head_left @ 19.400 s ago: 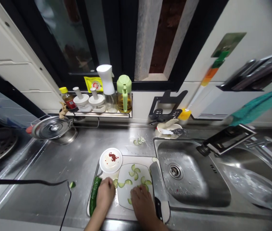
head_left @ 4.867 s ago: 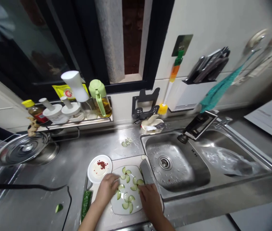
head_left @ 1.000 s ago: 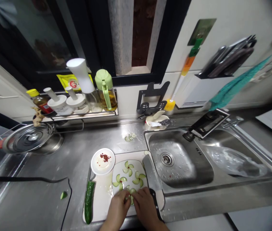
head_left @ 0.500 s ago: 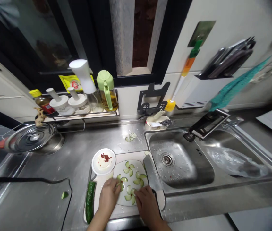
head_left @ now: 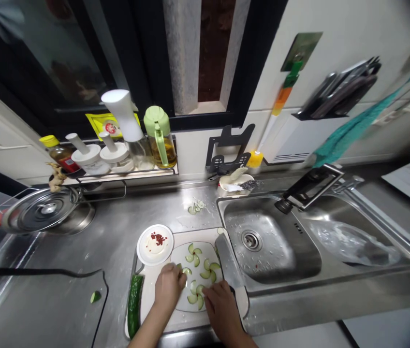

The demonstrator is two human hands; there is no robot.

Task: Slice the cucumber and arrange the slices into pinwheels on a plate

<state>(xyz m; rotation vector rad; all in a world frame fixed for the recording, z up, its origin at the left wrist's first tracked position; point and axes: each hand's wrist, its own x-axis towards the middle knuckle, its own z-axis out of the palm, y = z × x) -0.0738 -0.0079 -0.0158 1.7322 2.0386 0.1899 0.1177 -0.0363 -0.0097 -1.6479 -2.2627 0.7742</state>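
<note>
A white square plate (head_left: 210, 253) lies on a pale cutting board (head_left: 149, 300) at the counter's front edge. Half-moon cucumber slices (head_left: 205, 274) sit on it in small pinwheel clusters. My left hand (head_left: 169, 286) rests at the plate's left edge, fingers curled down onto a slice there. My right hand (head_left: 216, 302) sits at the plate's lower right, fingertips pinched by the nearest cluster of slices. What either hand's fingers hold is hidden. A piece of whole cucumber (head_left: 134, 305) lies along the board's left side. A cleaver (head_left: 227, 261) lies on the board's right side.
A small white dish with red bits (head_left: 154, 244) stands behind the plate. The steel sink (head_left: 270, 244) is directly right, with a faucet (head_left: 308, 186) over it. Loose cucumber slices (head_left: 195, 207) lie on the counter behind. A pot lid (head_left: 41, 210) and condiment rack (head_left: 118, 154) are at the left.
Over the last second my left hand moved from the plate's front edge to its left side. My right hand stayed at the lower right. The slices went from scattered to pinwheel clusters.
</note>
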